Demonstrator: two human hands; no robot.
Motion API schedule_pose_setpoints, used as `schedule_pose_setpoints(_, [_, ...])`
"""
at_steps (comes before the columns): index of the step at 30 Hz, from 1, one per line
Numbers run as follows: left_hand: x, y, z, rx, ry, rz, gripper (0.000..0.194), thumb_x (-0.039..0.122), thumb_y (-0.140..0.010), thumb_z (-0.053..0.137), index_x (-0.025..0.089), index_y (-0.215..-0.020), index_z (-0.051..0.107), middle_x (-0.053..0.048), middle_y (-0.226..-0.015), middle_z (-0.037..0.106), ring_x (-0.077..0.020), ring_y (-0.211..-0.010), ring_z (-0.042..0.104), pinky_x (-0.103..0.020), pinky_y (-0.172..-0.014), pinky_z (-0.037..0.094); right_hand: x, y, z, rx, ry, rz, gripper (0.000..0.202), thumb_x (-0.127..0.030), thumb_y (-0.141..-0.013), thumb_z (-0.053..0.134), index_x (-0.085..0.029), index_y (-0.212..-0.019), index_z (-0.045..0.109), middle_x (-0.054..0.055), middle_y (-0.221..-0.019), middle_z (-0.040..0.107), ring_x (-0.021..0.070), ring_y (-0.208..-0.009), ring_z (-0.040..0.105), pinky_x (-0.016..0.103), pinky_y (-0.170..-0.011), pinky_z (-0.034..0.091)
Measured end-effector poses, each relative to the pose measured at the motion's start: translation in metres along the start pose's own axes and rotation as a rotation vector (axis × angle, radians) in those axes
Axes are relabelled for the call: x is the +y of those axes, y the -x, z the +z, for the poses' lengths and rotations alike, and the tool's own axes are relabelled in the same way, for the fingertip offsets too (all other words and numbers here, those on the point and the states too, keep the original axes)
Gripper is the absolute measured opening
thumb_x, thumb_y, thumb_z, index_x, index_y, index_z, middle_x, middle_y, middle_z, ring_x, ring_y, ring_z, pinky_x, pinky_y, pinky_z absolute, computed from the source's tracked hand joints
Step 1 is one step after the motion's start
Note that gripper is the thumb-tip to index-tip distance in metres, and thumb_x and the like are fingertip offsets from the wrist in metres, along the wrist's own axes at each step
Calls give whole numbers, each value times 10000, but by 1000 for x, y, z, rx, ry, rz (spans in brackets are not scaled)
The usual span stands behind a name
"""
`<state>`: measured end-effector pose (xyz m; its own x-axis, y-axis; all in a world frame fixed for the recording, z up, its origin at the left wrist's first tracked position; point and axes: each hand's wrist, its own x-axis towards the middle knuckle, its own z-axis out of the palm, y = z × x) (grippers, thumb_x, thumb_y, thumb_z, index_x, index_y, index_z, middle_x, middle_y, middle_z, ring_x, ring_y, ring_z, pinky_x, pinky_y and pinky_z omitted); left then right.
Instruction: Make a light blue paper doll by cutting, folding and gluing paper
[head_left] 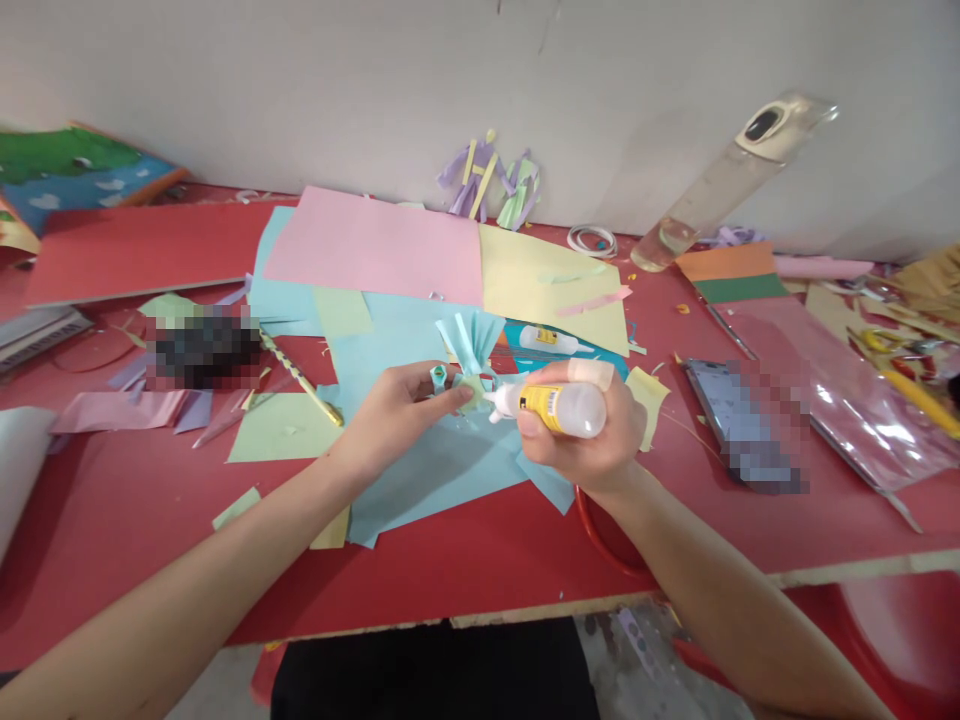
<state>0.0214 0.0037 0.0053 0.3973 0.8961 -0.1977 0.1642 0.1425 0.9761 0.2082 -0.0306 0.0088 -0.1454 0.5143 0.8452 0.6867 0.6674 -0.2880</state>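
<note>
My left hand (pixel 420 395) pinches a small folded paper piece (pixel 472 393), pale green and blue, between thumb and fingers. A pleated light-blue paper fan (pixel 471 340) stands out just above it. My right hand (pixel 585 425) is wrapped round a clear glue bottle (pixel 562 408) with a yellow label, tipped on its side. Its nozzle points left and reaches the paper piece by my left thumb; whether glue is coming out is too small to tell. Under both hands lie light-blue sheets (pixel 420 480).
On the red table (pixel 300 570) lie pink (pixel 382 240) and yellow sheets (pixel 551 275), a second glue bottle (pixel 551 340), a patterned pencil (pixel 304 380) and a phone (pixel 739 420). A tilted water bottle (pixel 720 190) and paper figures (pixel 480 180) are near the wall.
</note>
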Motion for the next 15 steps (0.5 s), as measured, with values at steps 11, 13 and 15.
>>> schedule_pose_setpoints(11, [-3,0,-2,41,74,-43,213,396,-790,707,210,-813,607,49,-590,455,-114,-598,412,-267,-595,276,13,7,8,51,-345,256,302,-139,-909,567,-307,-1156,516,-46,-736,652,124,-543,608,273,-503,512])
schedule_pose_setpoints(13, [-2,0,-2,48,76,-20,212,392,-787,710,210,-797,601,42,-631,463,-112,-603,415,-267,-598,281,9,6,10,-5,-330,345,303,-144,-870,632,-290,-1102,502,-39,-787,679,117,-568,600,262,-503,485])
schedule_pose_setpoints(15, [0,1,-1,59,59,-7,217,392,-786,710,208,-773,595,36,-656,461,-112,-603,413,-268,-594,281,5,5,12,-70,-304,410,333,-159,-840,676,-278,-1090,492,-31,-825,697,104,-550,566,243,-459,428])
